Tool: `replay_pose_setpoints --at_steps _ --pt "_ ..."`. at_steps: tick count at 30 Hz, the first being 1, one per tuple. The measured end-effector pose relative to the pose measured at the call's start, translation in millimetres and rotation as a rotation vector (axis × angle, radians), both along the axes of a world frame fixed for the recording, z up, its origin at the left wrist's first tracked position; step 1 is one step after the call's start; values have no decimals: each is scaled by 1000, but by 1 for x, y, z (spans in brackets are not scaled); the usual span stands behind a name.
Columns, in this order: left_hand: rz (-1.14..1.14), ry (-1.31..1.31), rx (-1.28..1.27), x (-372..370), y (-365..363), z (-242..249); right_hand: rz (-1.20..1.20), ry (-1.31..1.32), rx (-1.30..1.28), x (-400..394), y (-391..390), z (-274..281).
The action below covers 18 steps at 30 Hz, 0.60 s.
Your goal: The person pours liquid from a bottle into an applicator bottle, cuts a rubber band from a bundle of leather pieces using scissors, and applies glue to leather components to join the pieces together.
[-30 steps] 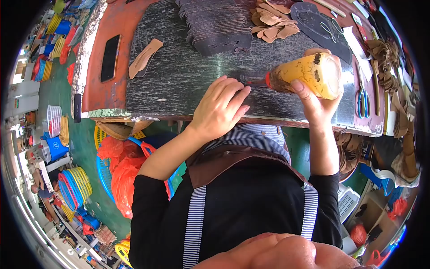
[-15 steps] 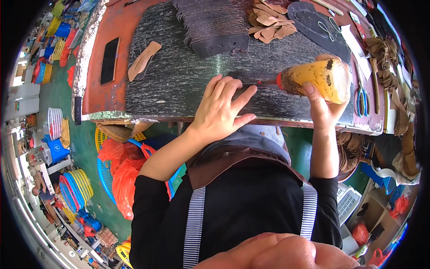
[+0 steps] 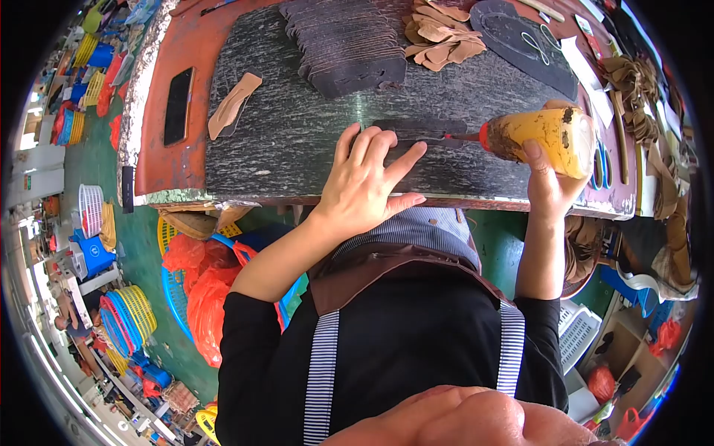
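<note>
My right hand [image 3: 552, 167] is wrapped round a yellow glue bottle [image 3: 541, 137] with a red cap, tipped on its side. Its thin nozzle points left, its tip at the right part of a dark flat piece [image 3: 428, 132] on the black board [image 3: 275, 160]. My left hand [image 3: 366, 172] rests with spread fingers at the left end of that piece. Behind my hands lies a row of overlapping dark pieces [image 3: 346, 48], with a pile of tan pieces [image 3: 444, 36] to its right. A tan piece [image 3: 235, 105] lies on a dark one at the left.
A phone [image 3: 178, 106] lies at the table's left. Blue-handled scissors [image 3: 603, 165] are just right of the bottle. Small scissors [image 3: 537, 48] rest on a large dark piece at the back right. Below the table's front edge are red bags [image 3: 208, 297] in a blue basket.
My right hand has moved to the right with the bottle, drawing the nozzle tip away from my left hand along the dark piece. My left hand has barely moved.
</note>
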<state>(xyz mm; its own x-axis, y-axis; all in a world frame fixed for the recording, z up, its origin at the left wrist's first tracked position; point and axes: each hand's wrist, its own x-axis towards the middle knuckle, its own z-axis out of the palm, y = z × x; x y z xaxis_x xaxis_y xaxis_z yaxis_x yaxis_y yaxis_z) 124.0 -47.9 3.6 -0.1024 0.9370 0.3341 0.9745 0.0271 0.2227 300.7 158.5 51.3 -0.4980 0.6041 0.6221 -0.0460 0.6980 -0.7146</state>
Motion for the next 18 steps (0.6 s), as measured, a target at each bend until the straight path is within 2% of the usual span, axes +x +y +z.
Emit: replay_pose_setpoints --at_steps 7,16,18 --pt "2 5 8 0 0 0 -28 -36 65 1 2 -2" --pt "0 -1 39 -1 0 -1 52 277 -425 -20 -14 -8" --pt "4 -16 41 -1 -1 -1 42 237 -316 -29 -16 -13"
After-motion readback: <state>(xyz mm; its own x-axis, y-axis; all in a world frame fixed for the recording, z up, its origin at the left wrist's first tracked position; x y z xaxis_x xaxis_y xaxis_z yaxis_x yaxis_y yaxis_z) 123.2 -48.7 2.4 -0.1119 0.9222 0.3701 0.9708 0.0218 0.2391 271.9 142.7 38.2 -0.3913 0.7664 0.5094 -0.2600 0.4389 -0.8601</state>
